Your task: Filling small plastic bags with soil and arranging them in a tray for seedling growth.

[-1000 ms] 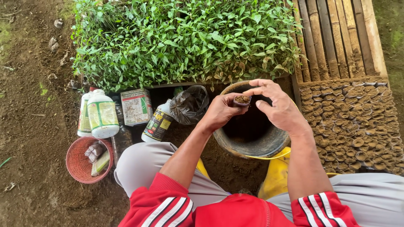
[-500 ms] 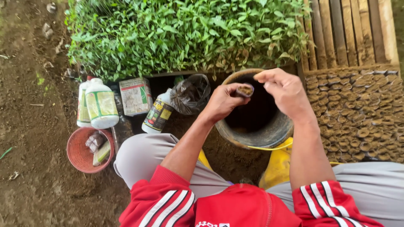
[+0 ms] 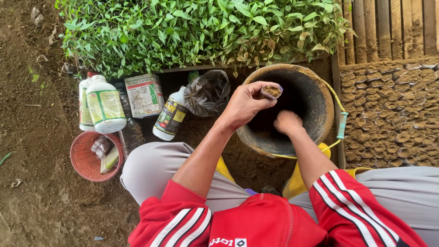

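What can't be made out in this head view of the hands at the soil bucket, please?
- Right hand: its fingers reach down into the dark bucket, so whether they grip soil cannot be told.
- Bucket bottom: lost in shadow.
- Small soil-filled pot in the left hand: its lower part is covered by the fingers.
- Black plastic bag: its contents do not show.
- Red basket: the packets in it are too small to identify.

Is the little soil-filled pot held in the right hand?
No, the left hand holds the small soil-filled pot, while the right hand reaches down into the bucket.

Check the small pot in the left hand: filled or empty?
Filled. The small pot, pinched in the left hand over the bucket, shows brown soil level with its rim.
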